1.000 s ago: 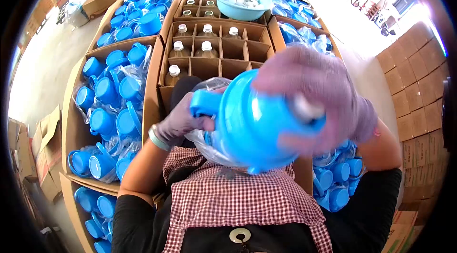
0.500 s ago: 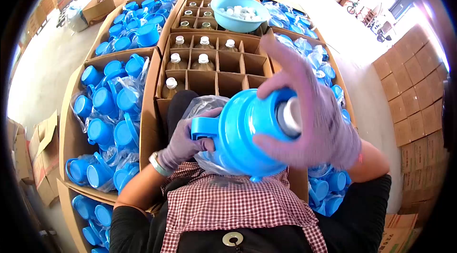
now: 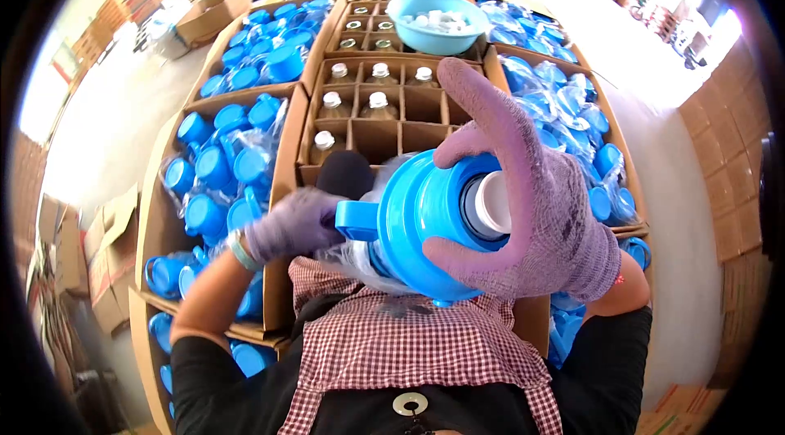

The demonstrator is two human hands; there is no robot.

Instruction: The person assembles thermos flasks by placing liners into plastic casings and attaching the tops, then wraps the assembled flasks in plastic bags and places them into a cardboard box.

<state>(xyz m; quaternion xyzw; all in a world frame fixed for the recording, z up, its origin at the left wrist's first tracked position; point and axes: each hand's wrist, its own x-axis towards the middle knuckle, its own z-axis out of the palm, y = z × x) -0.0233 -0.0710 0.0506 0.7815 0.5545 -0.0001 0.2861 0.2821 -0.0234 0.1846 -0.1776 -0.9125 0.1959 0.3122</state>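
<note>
A large blue jug-like vessel point(image 3: 409, 218) lies tilted in front of my apron, its opening toward the right. A white cap point(image 3: 493, 202) sits in that opening. My left hand point(image 3: 298, 226), in a purple-grey glove and slightly blurred, is closed at the blue handle point(image 3: 357, 221), with clear plastic point(image 3: 360, 263) beneath. Gloved too, my right hand point(image 3: 540, 214) is spread around the open end, its thumb and fingers apart, some of them near or against the blue rim; it grips nothing.
A divided carton point(image 3: 372, 136) with white-capped bottles point(image 3: 379, 105) stands ahead. Behind it, a light-blue basin point(image 3: 437, 38) holds small white pieces. Cartons of blue lids point(image 3: 214, 167) flank both sides. Stacked boxes point(image 3: 719, 149) rise at the right.
My right hand has gone from a blurred hold over the opening to spread fingers, baring the white cap. My left hand has shifted slightly at the handle. The view has moved a little.
</note>
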